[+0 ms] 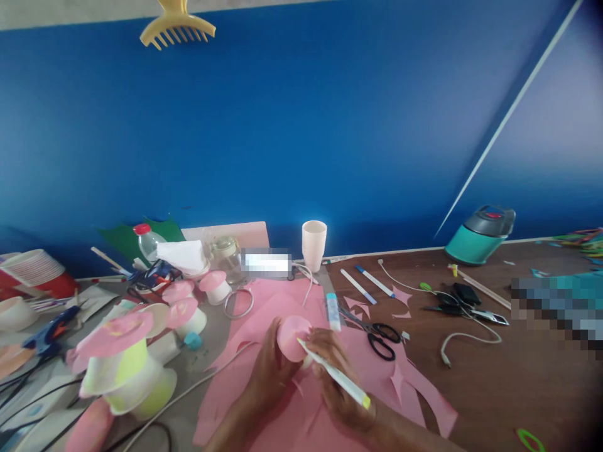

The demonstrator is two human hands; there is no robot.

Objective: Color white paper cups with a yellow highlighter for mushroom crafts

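head: right hand (335, 397) (curled) round marker (338, 375)

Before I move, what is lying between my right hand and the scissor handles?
A stretch of pink paper lies between your right hand and the scissor handles; the head view shows this.

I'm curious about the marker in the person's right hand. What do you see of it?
The marker is slim and white, seemingly plastic, with a yellow tip and a yellow rear end. The right hand holds it at a slant, tip forward and to the left, over the pink disc in the left hand. Whether tip meets disc is hard to tell; no lettering is readable.
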